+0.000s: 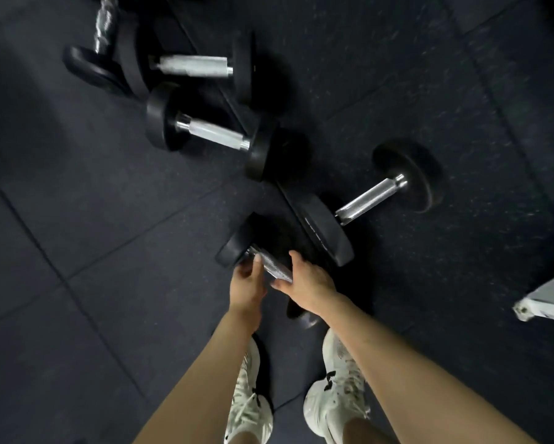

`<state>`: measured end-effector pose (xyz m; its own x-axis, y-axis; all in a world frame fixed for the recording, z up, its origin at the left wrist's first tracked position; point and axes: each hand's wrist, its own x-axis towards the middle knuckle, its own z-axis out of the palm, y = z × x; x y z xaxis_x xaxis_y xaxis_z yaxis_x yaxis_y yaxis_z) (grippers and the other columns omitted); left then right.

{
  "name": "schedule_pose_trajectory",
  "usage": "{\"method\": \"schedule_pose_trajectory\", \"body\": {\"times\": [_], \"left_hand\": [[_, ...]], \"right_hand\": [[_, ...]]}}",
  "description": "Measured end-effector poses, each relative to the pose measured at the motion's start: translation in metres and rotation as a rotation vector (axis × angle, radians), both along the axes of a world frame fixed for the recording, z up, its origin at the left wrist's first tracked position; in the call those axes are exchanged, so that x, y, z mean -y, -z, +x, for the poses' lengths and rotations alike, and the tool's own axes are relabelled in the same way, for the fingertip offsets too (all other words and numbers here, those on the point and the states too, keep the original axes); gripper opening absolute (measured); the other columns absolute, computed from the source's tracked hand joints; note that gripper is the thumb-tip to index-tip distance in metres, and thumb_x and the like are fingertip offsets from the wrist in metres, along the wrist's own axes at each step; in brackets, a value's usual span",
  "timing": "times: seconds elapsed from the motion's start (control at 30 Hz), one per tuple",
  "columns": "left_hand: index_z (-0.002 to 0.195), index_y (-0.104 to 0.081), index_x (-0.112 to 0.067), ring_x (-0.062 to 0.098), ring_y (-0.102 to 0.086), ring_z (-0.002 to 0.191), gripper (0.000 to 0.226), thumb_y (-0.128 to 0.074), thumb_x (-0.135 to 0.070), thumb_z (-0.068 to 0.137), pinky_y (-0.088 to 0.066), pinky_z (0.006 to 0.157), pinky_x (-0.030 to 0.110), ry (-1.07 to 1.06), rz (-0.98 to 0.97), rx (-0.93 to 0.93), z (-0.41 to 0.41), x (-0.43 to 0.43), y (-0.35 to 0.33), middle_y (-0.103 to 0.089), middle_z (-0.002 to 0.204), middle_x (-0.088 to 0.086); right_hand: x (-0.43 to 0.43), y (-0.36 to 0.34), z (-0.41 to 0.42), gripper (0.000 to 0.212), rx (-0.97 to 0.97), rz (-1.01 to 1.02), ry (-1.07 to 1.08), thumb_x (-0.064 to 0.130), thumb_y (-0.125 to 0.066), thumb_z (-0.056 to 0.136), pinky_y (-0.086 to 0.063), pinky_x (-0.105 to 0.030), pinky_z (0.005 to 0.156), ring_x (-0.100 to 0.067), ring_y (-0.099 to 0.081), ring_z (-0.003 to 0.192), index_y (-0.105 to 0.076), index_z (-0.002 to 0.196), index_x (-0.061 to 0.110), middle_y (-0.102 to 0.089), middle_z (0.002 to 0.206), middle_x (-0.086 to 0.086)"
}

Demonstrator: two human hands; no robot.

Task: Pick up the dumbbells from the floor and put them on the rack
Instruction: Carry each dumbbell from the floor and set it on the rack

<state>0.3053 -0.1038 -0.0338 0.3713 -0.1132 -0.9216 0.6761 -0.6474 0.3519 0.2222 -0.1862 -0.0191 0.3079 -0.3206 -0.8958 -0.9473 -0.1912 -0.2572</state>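
Both hands at nearest dumbbell (pixel 271 265) on floor (pixel 77 219) just ahead of shoes (pixel 333 389): left hand (pixel 247 285) fingers loosely curled, right hand (pixel 307 285) fingers half-wrapped on handle; best to close both fully, centre grip, lift level; rack not surely visible.

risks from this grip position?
1. Both hands, left hand and right hand, crowd one short handle; fingers look only partly wrapped, so the nearest dumbbell could slip.
2. White shoes sit right below it: a drop may hit toes.
3. Its far head lies close to the neighbouring dumbbell; fingers may get pinched.
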Motion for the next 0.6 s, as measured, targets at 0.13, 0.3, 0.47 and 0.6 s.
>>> {"method": "schedule_pose_trajectory", "body": {"times": [0.13, 0.3, 0.47, 0.6], "left_hand": [[0.118, -0.054, -0.004, 0.028, -0.061, 0.106, 0.036, -0.046, -0.032, 0.097, -0.057, 0.075, 0.023, -0.070, -0.057, -0.028, -0.002, 0.009, 0.029, -0.064, 0.114, 0.013], [0.116, -0.053, -0.011, 0.024, -0.061, 0.087, 0.024, -0.047, -0.024, 0.097, -0.052, 0.082, 0.038, -0.306, -0.108, -0.182, 0.002, 0.013, 0.043, -0.063, 0.106, 0.014], [0.098, -0.055, -0.016, 0.021, -0.059, 0.076, 0.009, -0.050, -0.024, 0.096, -0.052, 0.069, 0.036, -0.310, -0.065, -0.145, -0.001, 0.013, 0.024, -0.062, 0.094, 0.008], [0.100, -0.054, -0.013, 0.019, -0.058, 0.065, 0.011, -0.052, -0.023, 0.095, -0.050, 0.060, 0.031, -0.258, -0.047, -0.129, -0.006, 0.002, -0.027, -0.063, 0.083, 0.004]], "right_hand": [[-0.002, 0.040, 0.002, 0.081, -0.068, 0.056, -0.029, 0.058, -0.059, 0.083, -0.047, -0.037, 0.092, -0.033, -0.056, 0.119, -0.030, 0.142, 0.013, -0.056, 0.135, -0.014], [0.005, 0.052, 0.000, 0.069, -0.060, 0.090, 0.055, 0.065, -0.051, 0.083, -0.048, -0.036, 0.091, -0.034, -0.059, 0.115, -0.051, 0.127, 0.011, -0.062, 0.126, -0.014], [-0.006, 0.033, -0.006, 0.060, -0.058, 0.011, 0.011, 0.070, -0.047, 0.081, -0.043, -0.031, 0.071, -0.035, -0.063, 0.100, -0.060, 0.100, 0.015, -0.069, 0.106, -0.014], [-0.019, -0.019, -0.016, 0.058, -0.036, 0.013, 0.017, 0.070, -0.048, 0.081, -0.038, -0.029, 0.067, -0.034, -0.064, 0.099, -0.061, 0.096, 0.016, -0.070, 0.104, -0.012]]}}
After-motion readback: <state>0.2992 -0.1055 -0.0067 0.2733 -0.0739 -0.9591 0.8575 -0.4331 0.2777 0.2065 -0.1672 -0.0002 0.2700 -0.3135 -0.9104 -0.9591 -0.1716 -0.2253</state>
